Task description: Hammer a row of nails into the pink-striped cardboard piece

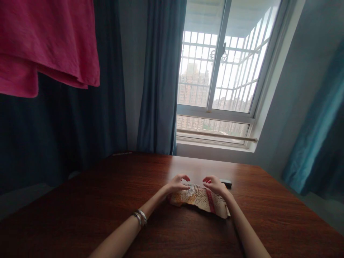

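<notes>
A cream, dark-dotted piece (200, 200) with uneven edges and a red band across its right part lies on the wooden table. Several thin dark pin-like sticks (194, 188) stand in a row at its far edge; what they are exactly is too small to tell. My left hand (178, 183) is over the left end of the piece, fingers curved and apart from the thumb, close beside the sticks. On the other side of the sticks, my right hand (213, 184) hovers with bent, parted fingers. Nothing shows in either hand.
Behind my right hand lies a black box-like object (226, 184). The brown table (129, 190) reaches toward a barred window (215, 71) and dark blue curtains (161, 79). A pink cloth (51, 43) hangs at the upper left.
</notes>
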A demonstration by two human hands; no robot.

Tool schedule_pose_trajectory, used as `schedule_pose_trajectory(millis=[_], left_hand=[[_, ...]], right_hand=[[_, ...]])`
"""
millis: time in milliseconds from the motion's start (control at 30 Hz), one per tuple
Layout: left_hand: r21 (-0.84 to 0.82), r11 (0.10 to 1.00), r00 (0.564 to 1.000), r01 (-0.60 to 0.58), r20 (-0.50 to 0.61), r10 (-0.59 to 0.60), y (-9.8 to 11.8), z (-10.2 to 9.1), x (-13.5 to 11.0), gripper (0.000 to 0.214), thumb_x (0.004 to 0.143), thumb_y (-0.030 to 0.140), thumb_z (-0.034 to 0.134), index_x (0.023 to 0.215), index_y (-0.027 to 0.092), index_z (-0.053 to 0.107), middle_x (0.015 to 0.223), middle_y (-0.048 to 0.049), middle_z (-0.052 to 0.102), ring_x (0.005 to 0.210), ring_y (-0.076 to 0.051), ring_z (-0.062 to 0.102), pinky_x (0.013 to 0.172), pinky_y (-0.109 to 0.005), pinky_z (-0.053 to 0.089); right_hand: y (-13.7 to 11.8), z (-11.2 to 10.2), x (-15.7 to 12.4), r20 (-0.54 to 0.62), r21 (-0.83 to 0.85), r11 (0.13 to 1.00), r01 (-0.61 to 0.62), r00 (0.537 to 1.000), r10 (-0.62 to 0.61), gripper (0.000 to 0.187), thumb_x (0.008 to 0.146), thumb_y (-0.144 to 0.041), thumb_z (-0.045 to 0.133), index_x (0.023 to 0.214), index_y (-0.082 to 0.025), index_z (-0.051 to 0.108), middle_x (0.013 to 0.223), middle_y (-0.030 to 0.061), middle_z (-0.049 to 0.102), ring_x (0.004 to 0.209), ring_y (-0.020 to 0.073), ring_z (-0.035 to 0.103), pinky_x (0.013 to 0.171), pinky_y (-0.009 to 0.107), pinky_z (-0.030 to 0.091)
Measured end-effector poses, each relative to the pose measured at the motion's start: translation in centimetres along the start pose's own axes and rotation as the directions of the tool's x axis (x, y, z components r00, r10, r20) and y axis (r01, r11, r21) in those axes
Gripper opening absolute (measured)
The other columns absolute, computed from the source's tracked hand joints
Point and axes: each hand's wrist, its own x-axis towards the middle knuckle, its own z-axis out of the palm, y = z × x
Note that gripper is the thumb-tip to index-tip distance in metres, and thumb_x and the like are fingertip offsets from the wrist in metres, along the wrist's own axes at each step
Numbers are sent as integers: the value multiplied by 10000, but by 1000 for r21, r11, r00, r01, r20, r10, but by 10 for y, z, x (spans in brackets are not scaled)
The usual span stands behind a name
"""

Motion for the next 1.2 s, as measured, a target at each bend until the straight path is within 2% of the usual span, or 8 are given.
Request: schedule_pose_trajectory(millis=[133,300,533,867,967,1067,1133,1200], left_hand=[[16,1000,999,-25,-36,26,-5,13,4,354,638,348,680,922,141,640,926,-36,658,907,-189,580,832,-267,417],[32,999,992,-28,-120,31,-11,22,5,290,642,331,674,853,135,649,857,-30,667,841,-176,591,783,-256,434],[89,996,983,-15,-180,31,-5,27,-2,203,661,298,660,788,141,662,778,-22,666,762,-152,588,714,-224,435],[172,984,977,-45,-200,79,5,29,-8,126,691,221,617,763,134,673,757,-48,660,750,-151,578,675,-211,418],[170,984,975,-49,-206,84,6,30,-8,130,701,220,607,763,129,676,764,-58,662,754,-154,578,681,-214,419],[164,985,973,-56,-210,91,4,32,-7,142,716,235,596,766,129,677,770,-63,664,749,-152,581,681,-215,420],[162,985,973,-62,-209,96,2,33,-6,138,716,243,599,763,138,677,777,-57,666,751,-149,582,682,-212,418],[164,985,973,-61,-208,95,0,34,-5,131,715,249,604,754,146,674,773,-44,667,748,-143,583,680,-204,415]], right_hand=[[10,-20,-28,-180,-141,983,-116,980,90,250,765,-187,449,864,-134,672,852,114,654,821,202,602,766,284,421],[17,-26,-77,-389,-392,825,-408,886,253,365,868,-344,331,1007,-132,594,942,161,601,886,244,599,748,317,427],[14,-17,-100,-204,-442,751,-490,870,448,359,850,-332,339,1043,-101,535,977,200,581,879,288,621,736,373,437],[25,-9,-97,-202,-385,801,-459,889,412,332,867,-248,266,975,-111,548,935,188,589,818,250,635,698,332,429],[27,-12,-92,-234,-263,856,-446,890,392,314,853,-273,292,905,-124,563,887,165,600,796,240,624,671,314,427],[22,-22,-88,-262,84,941,-329,903,339,288,816,-331,357,856,-142,570,765,95,597,684,197,599,569,268,421],[12,-32,-89,-214,418,877,-236,913,348,298,778,-381,413,893,-148,559,676,30,550,516,139,531,434,230,367],[-3,-41,-93,-67,691,695,-198,940,335,323,731,-417,490,907,-153,548,645,-14,495,408,81,431,343,192,283]])
